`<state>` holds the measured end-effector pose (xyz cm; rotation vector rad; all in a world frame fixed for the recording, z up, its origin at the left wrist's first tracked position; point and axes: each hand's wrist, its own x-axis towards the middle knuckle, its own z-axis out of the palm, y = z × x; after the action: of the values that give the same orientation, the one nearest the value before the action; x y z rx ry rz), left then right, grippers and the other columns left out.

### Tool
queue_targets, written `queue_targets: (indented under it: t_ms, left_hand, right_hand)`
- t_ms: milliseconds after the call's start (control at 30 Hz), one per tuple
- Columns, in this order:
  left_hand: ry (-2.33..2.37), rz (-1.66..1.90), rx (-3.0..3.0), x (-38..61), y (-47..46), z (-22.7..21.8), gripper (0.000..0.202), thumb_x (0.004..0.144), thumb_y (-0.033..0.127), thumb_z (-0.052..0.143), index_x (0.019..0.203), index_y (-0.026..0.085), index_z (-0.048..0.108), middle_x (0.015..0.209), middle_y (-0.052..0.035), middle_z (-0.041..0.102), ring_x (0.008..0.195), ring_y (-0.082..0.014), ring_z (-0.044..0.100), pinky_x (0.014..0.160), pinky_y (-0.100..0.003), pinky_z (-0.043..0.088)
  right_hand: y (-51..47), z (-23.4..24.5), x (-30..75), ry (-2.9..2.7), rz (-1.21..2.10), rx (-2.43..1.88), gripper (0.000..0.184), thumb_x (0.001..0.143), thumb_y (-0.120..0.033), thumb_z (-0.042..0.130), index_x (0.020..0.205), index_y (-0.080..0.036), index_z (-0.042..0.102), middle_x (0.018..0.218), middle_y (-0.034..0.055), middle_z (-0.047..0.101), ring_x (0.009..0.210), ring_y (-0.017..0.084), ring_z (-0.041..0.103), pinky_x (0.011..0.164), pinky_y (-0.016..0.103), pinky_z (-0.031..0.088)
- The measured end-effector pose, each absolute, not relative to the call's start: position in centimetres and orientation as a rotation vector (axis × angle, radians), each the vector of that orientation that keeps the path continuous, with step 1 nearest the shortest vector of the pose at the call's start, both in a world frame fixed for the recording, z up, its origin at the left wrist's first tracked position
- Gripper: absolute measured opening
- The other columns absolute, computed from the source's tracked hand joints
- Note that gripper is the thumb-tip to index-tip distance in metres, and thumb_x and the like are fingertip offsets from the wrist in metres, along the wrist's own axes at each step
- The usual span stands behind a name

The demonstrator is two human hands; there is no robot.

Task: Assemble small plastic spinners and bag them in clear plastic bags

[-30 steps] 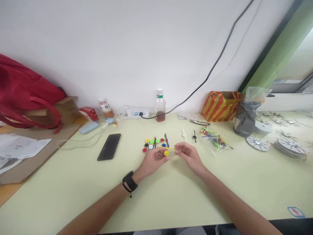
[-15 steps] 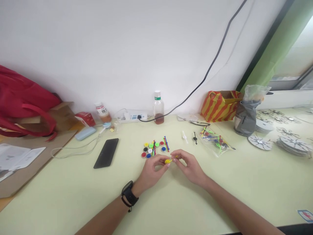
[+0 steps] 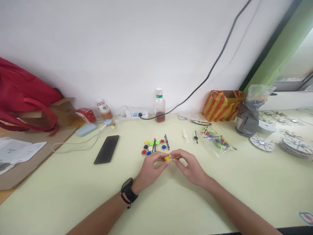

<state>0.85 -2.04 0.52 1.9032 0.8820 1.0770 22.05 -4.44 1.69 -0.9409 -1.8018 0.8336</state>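
Note:
My left hand [image 3: 151, 168] and my right hand [image 3: 189, 166] meet above the table, thumbs and fingers pinched on a small yellow arrow spinner [image 3: 167, 159]. Its round hub shows between the fingertips; the fingers partly cover its thin pointer. Just beyond lie several small coloured discs [image 3: 146, 147] in yellow, green, red, black, white and blue. Beside them are thin coloured arrow pointers [image 3: 167, 142]. Farther right lie a white spinner [image 3: 185, 136] and a black spinner [image 3: 196, 137]. A clear plastic bag [image 3: 217, 142] holds more coloured arrows and discs.
On the left lie a black phone [image 3: 106, 149], a white cable [image 3: 80, 151] and a red bag [image 3: 26, 94]. A bottle [image 3: 160, 107] and power strip [image 3: 135, 114] stand by the wall. At right are a striped bag [image 3: 217, 106], grey bag [image 3: 249, 117] and stacked discs [image 3: 297, 147].
The yellow spinner has turned slightly between my fingers, and its pointer now shows nearer the left palm. Both hands stay in nearly the same place; the view has shifted a little.

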Motion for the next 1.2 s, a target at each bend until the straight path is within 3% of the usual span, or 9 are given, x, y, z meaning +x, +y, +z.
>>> queue_targets:
  t_ms: [400,533,867,967,1067,1200]
  left_hand:
    - [0.874,1.15,2.006,0.8,-2.2,0.5,0.019,0.093,0.022,0.072,0.112,0.022,0.074,0.107,-0.0057,0.078,0.096,-0.0192,0.075,0.088,-0.033,0.063]
    - [0.882,1.118,2.017,0.7,-2.2,0.7,0.015,0.094,0.023,0.071,0.108,0.021,0.074,0.104,-0.0063,0.078,0.093,-0.0191,0.075,0.088,-0.034,0.062]
    - [0.868,0.994,1.964,0.3,-2.3,1.1,0.02,0.096,0.035,0.068,0.102,0.016,0.072,0.093,-0.0069,0.077,0.085,-0.0198,0.071,0.078,-0.032,0.058]
    - [0.934,0.952,2.071,0.4,-2.4,1.3,0.019,0.1,0.035,0.063,0.106,0.019,0.072,0.094,-0.0044,0.077,0.083,-0.0182,0.07,0.077,-0.03,0.055]
    - [0.972,0.869,2.165,0.4,-2.5,1.4,0.019,0.102,0.035,0.059,0.11,0.023,0.072,0.101,-0.0039,0.078,0.093,-0.0207,0.07,0.083,-0.034,0.055]
    - [0.987,0.824,2.424,0.2,-2.5,1.2,0.019,0.101,0.035,0.061,0.109,0.027,0.077,0.117,-0.0051,0.078,0.105,-0.0267,0.066,0.097,-0.046,0.052]
  right_hand:
    - [-4.2,0.9,22.4,-1.825,0.899,-0.95,0.029,0.1,-0.022,0.054,0.128,-0.026,0.062,0.1,0.0042,0.069,0.09,0.018,0.067,0.086,0.034,0.056]
    - [-4.1,0.8,22.5,-1.835,0.885,-0.944,0.029,0.101,-0.025,0.054,0.129,-0.025,0.062,0.104,0.0057,0.07,0.095,0.019,0.067,0.088,0.035,0.056]
    - [-4.0,2.2,23.1,-1.9,0.874,-0.988,0.018,0.101,-0.037,0.057,0.099,-0.022,0.067,0.088,0.0038,0.069,0.076,0.017,0.062,0.071,0.031,0.054]
    - [-3.8,2.1,23.3,-1.932,0.743,-0.979,0.017,0.101,-0.036,0.059,0.099,-0.022,0.069,0.093,0.0057,0.069,0.082,0.019,0.065,0.076,0.033,0.054]
    - [-3.7,1.7,23.3,-2.048,0.643,-0.965,0.014,0.1,-0.033,0.061,0.101,-0.024,0.072,0.097,0.0063,0.071,0.092,0.022,0.066,0.083,0.035,0.052]
    - [-3.9,1.5,23.5,-2.155,0.69,-1.018,0.013,0.1,-0.025,0.06,0.095,-0.023,0.071,0.089,0.0034,0.071,0.085,0.019,0.066,0.077,0.032,0.051]
